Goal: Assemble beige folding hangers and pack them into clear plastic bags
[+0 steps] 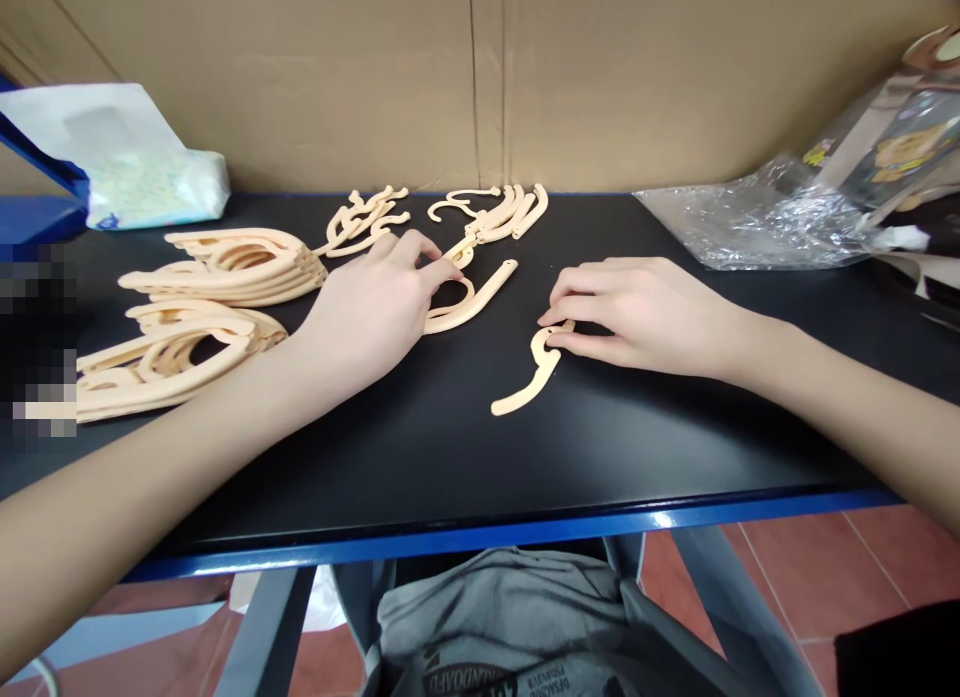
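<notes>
The fingers (583,309) of the right hand (645,312) are clamped on the upper end of a small, flat, curved piece of cream plastic (529,389). The free end of this piece points left and toward the near edge of the black, flat-topped bench (420,467), which is trimmed in blue.

The thumb and forefinger of the left hand (375,302) are at a long, curved arm of cream plastic with an inner loop (482,299). The hand covers part of the contact area, so it cannot be told whether these fingers are clamped on the arm or only rest against it. The arm's holed end points away to the right.

Beyond the left fingers lie a loose cluster of curved cream plastic arms (504,222) and, to its left, a tangle of thin, hooked cream plastic parts (356,244).

Left of the left hand are two stacks of looped cream plastic frames: a rear stack (294,267) and a front stack (172,385).

At the far left stands a soft white pack (157,192). At the far right lies a crumpled, clear plastic bag (780,222). A brown cardboard wall (337,87) stands behind the bench.
</notes>
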